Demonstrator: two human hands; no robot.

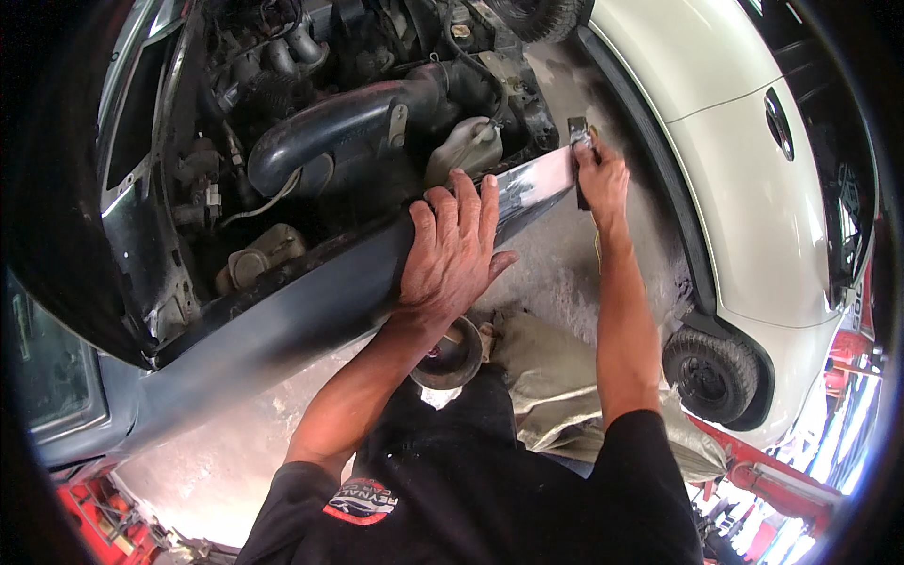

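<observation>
— Bracing the fender (311,301) first: the left hand (450,250) lies flat on its top edge, fingers spread and released, gripping nothing.

— And the right hand (601,179)?

— At two o'clock from the left, fingers clenched around a small dark sanding block (579,141), pressed on the pale filler patch (537,184) at the fender's front end.

— How to do it well?

— I'd judge: keep the block flat on the patch, use even strokes along the panel, and hold the left palm steady. The engine bay (330,122) sits at eleven o'clock, the white car (753,160) at three.
</observation>
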